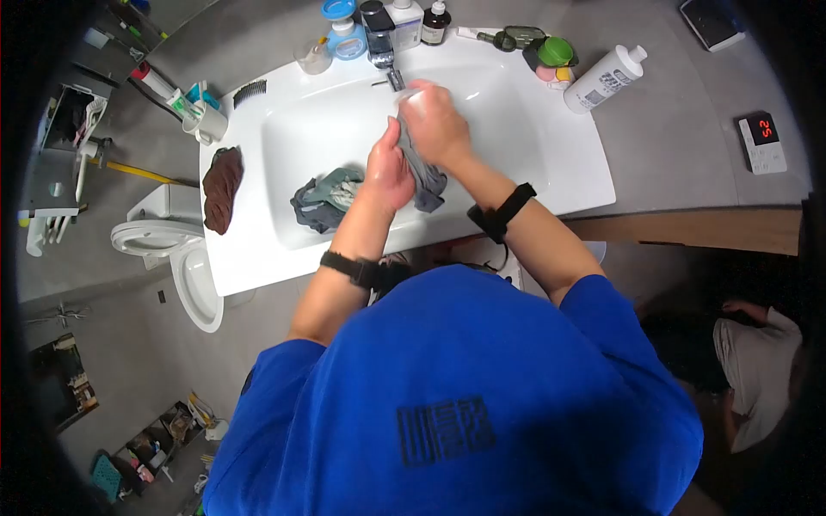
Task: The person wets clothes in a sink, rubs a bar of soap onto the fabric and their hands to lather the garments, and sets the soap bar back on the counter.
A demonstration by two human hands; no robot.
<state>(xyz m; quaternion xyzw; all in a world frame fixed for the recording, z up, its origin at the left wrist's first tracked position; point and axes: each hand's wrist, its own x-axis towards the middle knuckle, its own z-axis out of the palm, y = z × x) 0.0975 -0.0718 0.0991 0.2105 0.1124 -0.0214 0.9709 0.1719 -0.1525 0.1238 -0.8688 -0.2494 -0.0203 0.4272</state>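
Observation:
In the white sink [495,172], a long narrow grey cloth, possibly a sock [415,163], hangs from my two hands, its darker end low in the basin. My right hand [436,126] is closed around its upper part, just below the faucet [394,77]. My left hand [391,169] is against the cloth's left side, thumb up and fingers partly hidden, and appears to grip it. Both hands look wet. A bunched heap of dark grey and green cloth [331,199] lies in the basin left of my left hand.
A brown cloth [223,189] lies on the left rim, near a comb [250,92] and toothbrush mug [205,122]. Bottles [435,23] line the back. A white bottle [605,80] and digital timer [762,142] stand right. Another person [757,370] is at lower right.

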